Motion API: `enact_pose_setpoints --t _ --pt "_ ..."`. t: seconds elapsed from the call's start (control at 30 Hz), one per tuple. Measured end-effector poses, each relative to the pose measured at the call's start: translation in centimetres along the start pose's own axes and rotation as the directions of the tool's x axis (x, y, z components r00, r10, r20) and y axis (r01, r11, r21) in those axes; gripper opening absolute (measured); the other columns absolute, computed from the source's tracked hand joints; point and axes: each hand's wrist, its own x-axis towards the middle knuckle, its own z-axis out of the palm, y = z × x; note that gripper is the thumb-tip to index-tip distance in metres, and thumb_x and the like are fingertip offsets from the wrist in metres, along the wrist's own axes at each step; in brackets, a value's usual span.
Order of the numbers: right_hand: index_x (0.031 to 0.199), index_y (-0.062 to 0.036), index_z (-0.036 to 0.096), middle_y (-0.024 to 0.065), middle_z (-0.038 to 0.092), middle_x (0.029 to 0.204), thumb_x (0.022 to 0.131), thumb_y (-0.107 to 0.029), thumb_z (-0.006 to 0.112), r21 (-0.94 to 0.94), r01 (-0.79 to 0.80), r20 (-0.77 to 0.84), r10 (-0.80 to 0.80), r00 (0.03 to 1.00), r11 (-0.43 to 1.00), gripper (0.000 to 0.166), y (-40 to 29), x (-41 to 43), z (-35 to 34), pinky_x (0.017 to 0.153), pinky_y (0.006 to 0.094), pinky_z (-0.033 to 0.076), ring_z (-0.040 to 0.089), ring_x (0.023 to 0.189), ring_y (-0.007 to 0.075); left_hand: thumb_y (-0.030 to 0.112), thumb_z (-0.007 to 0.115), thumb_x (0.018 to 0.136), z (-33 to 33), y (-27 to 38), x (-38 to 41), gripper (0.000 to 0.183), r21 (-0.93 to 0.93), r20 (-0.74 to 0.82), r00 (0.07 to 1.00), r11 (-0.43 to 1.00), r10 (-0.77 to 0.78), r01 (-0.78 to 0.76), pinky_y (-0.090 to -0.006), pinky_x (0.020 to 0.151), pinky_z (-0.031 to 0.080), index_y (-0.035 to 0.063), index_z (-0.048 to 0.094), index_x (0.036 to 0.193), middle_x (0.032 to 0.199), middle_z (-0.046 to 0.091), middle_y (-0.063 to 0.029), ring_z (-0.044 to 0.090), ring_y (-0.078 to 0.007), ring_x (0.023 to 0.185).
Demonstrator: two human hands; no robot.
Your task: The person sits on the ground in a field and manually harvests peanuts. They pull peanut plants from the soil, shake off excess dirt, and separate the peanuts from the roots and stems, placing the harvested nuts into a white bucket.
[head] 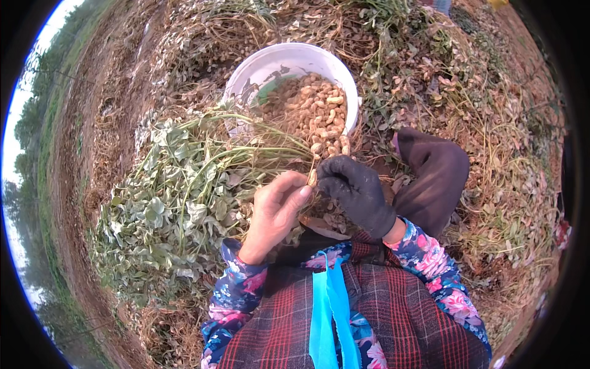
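My bare left hand [276, 210] pinches a peanut pod [313, 177] between thumb and fingertips, just below the near rim of a white plastic tub [352, 99]. Close on its right, my right hand [357, 191] in a dark glove has its fingers curled at the same pod; whether they grip anything is hidden. Unshelled peanuts [318, 106] fill much of the tub, with a green patch on its inner wall. A leafy peanut plant [184, 184] lies to the left, its stems reaching over the tub's near left rim towards my hands.
Dried peanut vines [461, 101] cover the ground around the tub. My bent knee in dark trousers [431, 180] is to the right of the gloved hand. Light blue cloth strips [329, 309] hang down my front. Bare soil [78, 184] and greenery run along the far left.
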Motion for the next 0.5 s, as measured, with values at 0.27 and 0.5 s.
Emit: enact_pose_setpoints --t 0.27,0.5 --pt "0.106 -0.0046 0.053 -0.0017 0.049 0.073 0.090 -0.024 0.053 0.974 -0.182 0.173 0.081 0.982 0.134 0.025 3.8 2.7 -2.4 0.056 0.0209 0.038 0.041 0.057 0.0082 0.010 0.062 0.082 -1.1 -0.7 -0.9 0.013 -0.350 0.078 0.997 0.936 -0.005 0.032 -0.0213 0.054 0.034 -0.0020 0.059 0.088 0.071 0.053 -0.0025 0.044 -0.0084 0.060" --pt "0.107 -0.0030 0.054 0.0001 0.058 0.084 0.087 -0.036 0.058 0.571 -0.431 0.257 0.346 0.902 0.698 0.039 1.2 0.1 -0.6 0.058 0.0195 0.042 0.055 0.073 0.0079 0.003 0.059 0.084 -0.5 -1.2 -0.4 0.011 -0.130 -0.032 0.999 0.992 0.000 -0.004 -0.0177 0.053 0.034 -0.0010 0.058 0.094 0.074 0.054 0.0006 0.044 -0.0046 0.062"
